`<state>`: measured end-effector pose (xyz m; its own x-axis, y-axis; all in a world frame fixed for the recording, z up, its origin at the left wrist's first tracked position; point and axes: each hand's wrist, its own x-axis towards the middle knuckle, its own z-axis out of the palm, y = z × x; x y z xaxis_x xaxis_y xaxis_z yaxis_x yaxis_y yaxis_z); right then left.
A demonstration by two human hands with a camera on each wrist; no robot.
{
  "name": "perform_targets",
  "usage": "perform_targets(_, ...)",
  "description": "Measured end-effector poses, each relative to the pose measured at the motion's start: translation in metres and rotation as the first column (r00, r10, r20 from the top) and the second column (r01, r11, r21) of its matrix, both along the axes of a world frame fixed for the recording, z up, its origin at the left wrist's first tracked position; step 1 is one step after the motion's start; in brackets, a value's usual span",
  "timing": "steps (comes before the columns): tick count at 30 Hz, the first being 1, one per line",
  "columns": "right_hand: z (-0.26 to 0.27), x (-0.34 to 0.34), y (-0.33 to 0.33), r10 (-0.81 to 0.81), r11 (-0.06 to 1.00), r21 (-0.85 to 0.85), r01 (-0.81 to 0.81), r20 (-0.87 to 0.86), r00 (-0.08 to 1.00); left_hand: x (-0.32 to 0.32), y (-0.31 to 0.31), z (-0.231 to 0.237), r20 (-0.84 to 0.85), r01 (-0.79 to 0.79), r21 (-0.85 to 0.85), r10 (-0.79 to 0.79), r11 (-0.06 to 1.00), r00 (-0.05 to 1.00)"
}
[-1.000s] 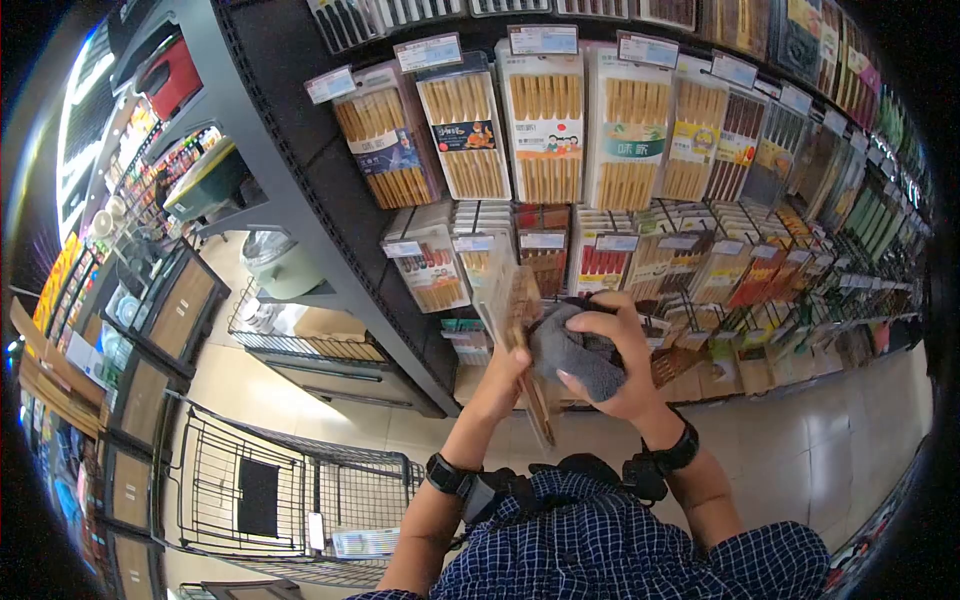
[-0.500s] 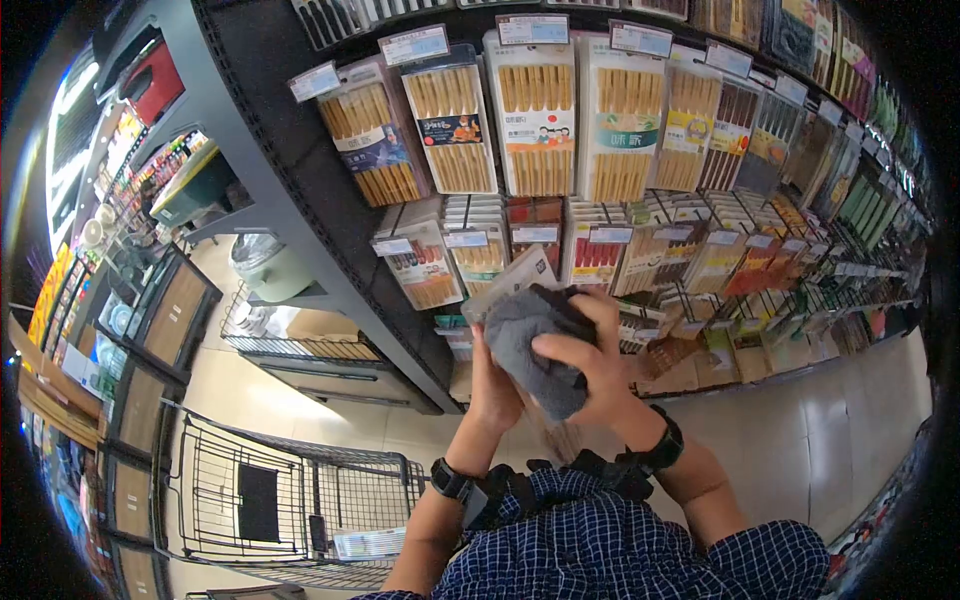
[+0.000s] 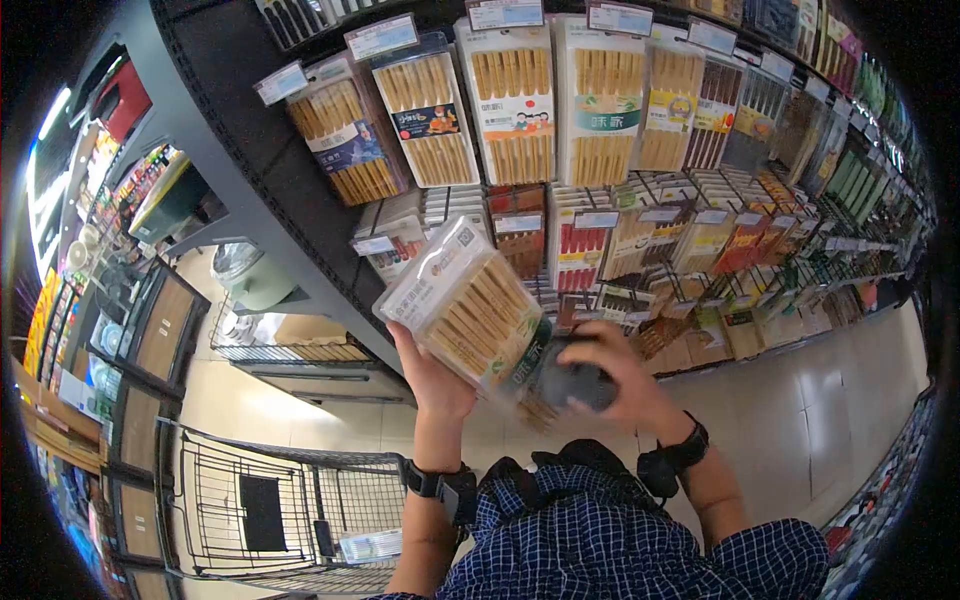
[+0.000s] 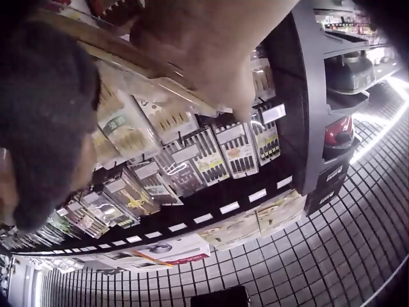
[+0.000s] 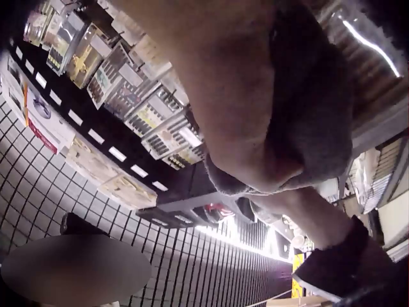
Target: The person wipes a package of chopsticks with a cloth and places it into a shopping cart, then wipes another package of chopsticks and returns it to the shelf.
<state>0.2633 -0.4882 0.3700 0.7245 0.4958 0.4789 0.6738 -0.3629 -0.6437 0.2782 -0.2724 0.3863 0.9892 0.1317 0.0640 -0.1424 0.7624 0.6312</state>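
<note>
My left hand (image 3: 438,385) grips a clear pack of wooden chopsticks (image 3: 485,305) by its lower left edge in the head view. The pack is tilted, its face with a green label band turned up. In my right hand (image 3: 628,375) is a bunched dark grey cloth (image 3: 575,388), blurred, at the lower right end of the pack. Seen from the left wrist, the cloth (image 4: 51,121) is close beside the pack, whose edge runs under my left hand (image 4: 198,57). The right wrist view shows the cloth (image 5: 313,115) wrapped against my right hand's fingers (image 5: 230,109).
In front stands a shelf rack hung with chopstick packs (image 3: 605,100) in rows, with price tags (image 3: 505,14) above them. A wire shopping cart (image 3: 240,500) at lower left carries a flat pack (image 3: 370,546). A grey shelf post (image 3: 235,160) rises on the left.
The chopstick pack has turned from edge-on to face up and shifted left with my left hand. The cloth has moved from over the pack's middle to its lower right end.
</note>
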Motion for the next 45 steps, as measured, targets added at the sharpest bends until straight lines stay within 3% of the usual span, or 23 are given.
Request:
perform_targets(2, -0.001, 0.006, -0.002, -0.167, 0.977, 0.13, 0.17, -0.035, 0.985, -0.005, -0.001, 0.002, -0.028, 0.026, 0.046, -0.025, 0.999, 0.999)
perform_targets(5, 0.003, 0.012, -0.004, -0.142, 0.934, 0.318, 0.163, -0.088, 0.986, -0.012, -0.009, -0.002, -0.058, 0.072, 0.196, -0.062, 0.978, 0.996)
perform_targets(8, 0.014, 0.011, -0.004, -0.055, 0.987, 0.152, 0.049, 0.035, 0.998, -0.007, -0.004, -0.015, -0.027, 0.074, 0.34, -0.069, 0.937, 0.997)
perform_targets(10, 0.011, 0.011, -0.006, -0.009, 0.983, 0.182, 0.012, -0.021, 1.0, -0.004, 0.005, -0.014, 0.013, 0.006, 0.476, -0.014, 0.879, 1.0)
perform_targets(15, -0.007, 0.009, -0.011, 0.057, 0.99, 0.133, -0.037, -0.151, 0.987, 0.016, 0.015, -0.005, -0.044, -0.219, 0.327, 0.246, 0.919, 0.968)
perform_targets(17, -0.021, 0.011, -0.019, 0.018, 0.994, 0.106, -0.002, -0.151, 0.988, 0.024, 0.016, 0.004, 0.008, -0.268, 0.273, 0.276, 0.924, 0.961)
perform_targets(18, -0.029, 0.01, -0.025, -0.032, 0.978, 0.195, 0.07, -0.193, 0.981, 0.028, 0.017, 0.006, 0.052, -0.242, 0.239, 0.237, 0.94, 0.97)
perform_targets(21, -0.052, 0.001, -0.046, -0.166, 0.858, 0.413, 0.306, -0.34, 0.925, 0.038, 0.011, 0.012, -0.023, -0.237, 0.226, 0.248, 0.945, 0.968)
perform_targets(24, -0.047, 0.001, -0.062, -0.229, 0.692, 0.508, 0.513, -0.519, 0.824, 0.044, -0.01, 0.009, -0.056, -0.103, 0.136, 0.111, 0.985, 0.992)
perform_targets(27, -0.024, 0.012, -0.053, 0.075, 0.451, 0.664, 0.596, -0.694, 0.716, 0.054, -0.03, -0.03, -0.053, 0.143, 0.151, -0.136, 0.978, 0.989)
perform_targets(28, -0.03, 0.023, -0.054, 0.248, 0.425, 0.697, 0.578, -0.703, 0.666, 0.052, -0.044, -0.033, -0.07, 0.138, 0.242, -0.124, 0.96, 0.99)
perform_targets(30, -0.022, 0.037, -0.044, 0.28, 0.546, 0.712, 0.441, -0.651, 0.705, 0.057, -0.058, -0.057, -0.082, 0.18, 0.396, -0.16, 0.901, 0.984)
perform_targets(32, -0.016, 0.046, -0.047, 0.339, 0.617, 0.7, 0.359, -0.648, 0.681, 0.062, -0.075, -0.058, -0.07, 0.202, 0.378, -0.189, 0.904, 0.979)
perform_targets(34, -0.014, 0.048, -0.053, 0.411, 0.645, 0.682, 0.344, -0.689, 0.596, 0.073, -0.085, -0.04, -0.09, 0.211, 0.231, -0.195, 0.95, 0.977)
perform_targets(37, -0.04, 0.047, -0.07, 0.224, 0.897, 0.387, 0.212, -0.814, 0.536, 0.092, -0.097, -0.025, -0.138, 0.157, 0.073, -0.146, 0.985, 0.98)
perform_targets(39, -0.089, 0.04, -0.075, 0.014, 0.968, 0.195, 0.159, -0.674, 0.739, 0.107, -0.101, -0.013, -0.169, 0.104, 0.056, -0.094, 0.993, 0.981)
perform_targets(40, -0.105, 0.046, -0.086, 0.022, 0.961, 0.216, 0.175, -0.687, 0.726, 0.113, -0.104, 0.005, -0.29, 0.065, 0.093, -0.036, 0.994, 0.956)
perform_targets(41, -0.121, 0.051, -0.096, 0.031, 0.952, 0.237, 0.191, -0.699, 0.714, 0.122, -0.106, 0.006, -0.24, 0.037, 0.073, -0.018, 0.997, 0.97)
perform_targets(43, -0.117, 0.068, -0.117, 0.297, 0.814, 0.471, 0.34, -0.841, 0.453, 0.143, -0.106, 0.005, -0.138, -0.006, 0.038, 0.011, 0.999, 0.99)
perform_targets(44, -0.112, 0.082, -0.127, 0.309, 0.802, 0.503, 0.322, -0.811, 0.497, 0.154, -0.105, 0.003, -0.135, -0.019, 0.002, 0.019, 1.0, 0.991)
perform_targets(45, -0.078, 0.088, -0.13, 0.387, 0.688, 0.578, 0.438, -0.803, 0.452, 0.159, -0.108, 0.015, -0.129, -0.021, 0.016, 0.022, 1.0, 0.991)
